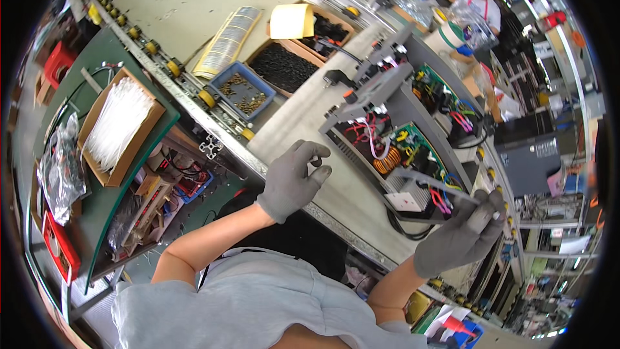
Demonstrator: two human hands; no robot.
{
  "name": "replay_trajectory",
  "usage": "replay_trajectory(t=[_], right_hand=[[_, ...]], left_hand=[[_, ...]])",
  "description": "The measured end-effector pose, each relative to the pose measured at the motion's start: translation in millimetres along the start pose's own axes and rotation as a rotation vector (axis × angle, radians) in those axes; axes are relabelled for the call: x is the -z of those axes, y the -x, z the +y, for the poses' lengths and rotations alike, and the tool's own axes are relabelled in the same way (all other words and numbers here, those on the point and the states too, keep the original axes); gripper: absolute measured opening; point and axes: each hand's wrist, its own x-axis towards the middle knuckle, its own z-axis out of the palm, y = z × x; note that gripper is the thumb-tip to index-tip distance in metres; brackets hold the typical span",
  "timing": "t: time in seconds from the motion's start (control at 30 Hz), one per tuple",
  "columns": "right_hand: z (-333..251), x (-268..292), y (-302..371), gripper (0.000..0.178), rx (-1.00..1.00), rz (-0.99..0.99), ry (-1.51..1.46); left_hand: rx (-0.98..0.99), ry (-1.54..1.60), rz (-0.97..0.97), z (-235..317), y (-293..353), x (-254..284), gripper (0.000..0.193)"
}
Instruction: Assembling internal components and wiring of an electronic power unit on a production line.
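My left hand [294, 181], in a grey glove, is raised over the near edge of the work surface. Its fingers are loosely curled, with a gap between thumb and index finger and nothing visible in it. At the right, my gloved right hand [462, 236] pinches one end of a long thin grey strip [439, 184], whose exact kind I cannot make out. This strip slants across an opened grey electronic unit [361, 155]. Inside are a copper-wound coil [387, 160], a green circuit board [407, 137], a pale finned block [408, 199] and coloured wires. A second opened unit [445, 87] stands behind.
A blue tray of small brass-coloured parts [242, 92], a box of black pieces [284, 68] and a yellow sheet [292, 21] lie beyond my left hand. At the left, a green-topped table [97, 232] carries a carton of white strips [123, 123]. Another person [475, 3] is at the far right.
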Motion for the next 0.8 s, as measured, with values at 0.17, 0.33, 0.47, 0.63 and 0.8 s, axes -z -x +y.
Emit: replay_trajectory(t=[0.17,0.33,0.47,0.63,0.8], right_hand=[[22,-29,-23,0.019,0.104,0.009,0.229],[49,-37,-11,0.017,-0.020,-0.192,0.401],[63,-41,-8,0.016,0.045,-0.251,0.372],[77,-40,-8,0.015,-0.091,-0.277,0.234],[86,-40,-8,0.015,-0.049,-0.304,0.266]], left_hand=[[-0.174,-0.501,0.160,-1,-39,-34,0.020],[-0.126,-0.675,0.163,3,-37,-55,0.025],[-0.062,-0.672,0.060,-1,-44,-72,0.027],[-0.138,-0.518,0.149,-13,-55,-84,0.016],[0.240,0.289,0.110,-10,-67,-86,0.014]])
